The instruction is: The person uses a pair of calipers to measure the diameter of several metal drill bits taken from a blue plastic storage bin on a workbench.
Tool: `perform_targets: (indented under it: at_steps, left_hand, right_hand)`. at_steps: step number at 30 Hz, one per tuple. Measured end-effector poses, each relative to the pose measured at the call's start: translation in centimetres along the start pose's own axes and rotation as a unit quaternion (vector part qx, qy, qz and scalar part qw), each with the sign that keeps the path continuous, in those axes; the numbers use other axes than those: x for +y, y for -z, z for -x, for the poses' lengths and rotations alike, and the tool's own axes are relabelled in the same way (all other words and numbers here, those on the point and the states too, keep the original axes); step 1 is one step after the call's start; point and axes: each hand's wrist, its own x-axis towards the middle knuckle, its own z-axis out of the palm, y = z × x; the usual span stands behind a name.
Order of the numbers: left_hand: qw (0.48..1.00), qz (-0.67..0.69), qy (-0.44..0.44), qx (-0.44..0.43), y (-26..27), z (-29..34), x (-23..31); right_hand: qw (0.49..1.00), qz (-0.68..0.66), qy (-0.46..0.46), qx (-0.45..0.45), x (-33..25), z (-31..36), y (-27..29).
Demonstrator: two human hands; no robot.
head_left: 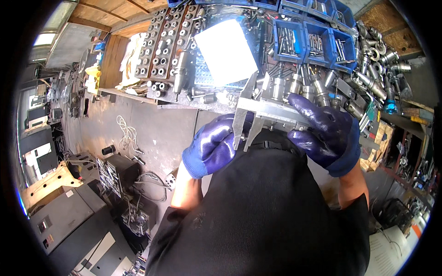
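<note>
A steel vernier caliper [276,110] is held level in front of my body, over the near edge of the bench. My right hand [327,131], in a purple-coated blue glove, grips its beam, thumb below and fingers above. The long jaws point down and stand slightly apart. Between their tips shows a small shiny metal bit [244,137], too small to name. My left hand [215,142], gloved alike, is closed right beside the jaws. Its fingertips pass partly behind them, so what they hold is hidden.
On the bench lie a glaring white sheet [228,51], a rack of collets [165,43], a tapered tool holder [181,73] and blue bins [288,41] of drill bits. Tool holders [375,78] pile up at the right. Coiled cable [128,131] lies on the floor at left.
</note>
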Motion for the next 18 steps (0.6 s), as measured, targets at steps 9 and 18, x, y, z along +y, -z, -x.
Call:
perform_targets:
  at_steps: [9, 18]
  left_hand:
    - [0.999, -0.033, -0.018, -0.019, 0.2, 0.0, -0.4]
    - [0.999, -0.005, 0.035, -0.034, 0.5, 0.2, -0.8]
  right_hand:
    - [0.999, 0.003, -0.039, 0.007, 0.6, 0.7, -0.2]
    - [0.999, -0.014, -0.024, 0.019, 1.5, 1.3, -0.8]
